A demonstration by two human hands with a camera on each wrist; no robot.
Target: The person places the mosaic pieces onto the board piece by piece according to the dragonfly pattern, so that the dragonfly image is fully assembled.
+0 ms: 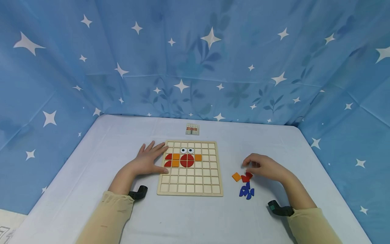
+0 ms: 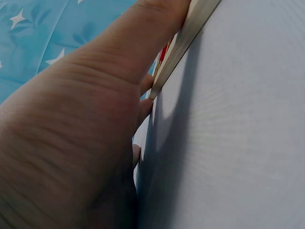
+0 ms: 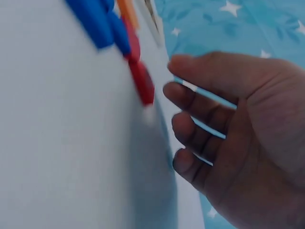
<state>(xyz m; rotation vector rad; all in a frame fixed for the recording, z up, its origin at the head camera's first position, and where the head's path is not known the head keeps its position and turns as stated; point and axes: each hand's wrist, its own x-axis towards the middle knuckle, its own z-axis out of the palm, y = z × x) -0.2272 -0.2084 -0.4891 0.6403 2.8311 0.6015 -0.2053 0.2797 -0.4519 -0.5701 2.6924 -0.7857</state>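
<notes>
A wooden grid board (image 1: 190, 189) lies flat on the white table. My left hand (image 1: 146, 161) rests spread at its left edge, the thumb and a fingertip touching the frame. On the grid sit two eye pieces (image 1: 187, 150), a red circle (image 1: 187, 160) of quarter pieces, orange squares (image 1: 175, 160) and red quarter pieces (image 1: 168, 160) at the left. My right hand (image 1: 265, 166) hovers over loose red pieces (image 1: 244, 178); the right wrist view shows its fingers (image 3: 186, 126) loosely bent, with nothing between them. A loose orange square (image 1: 236, 177) lies beside the red ones.
Several blue pieces (image 1: 248, 196) lie in a small pile nearer me than the red ones. A small patterned card (image 1: 192, 129) lies beyond the board. A blue starred curtain (image 1: 195, 67) stands behind the table and along its sides.
</notes>
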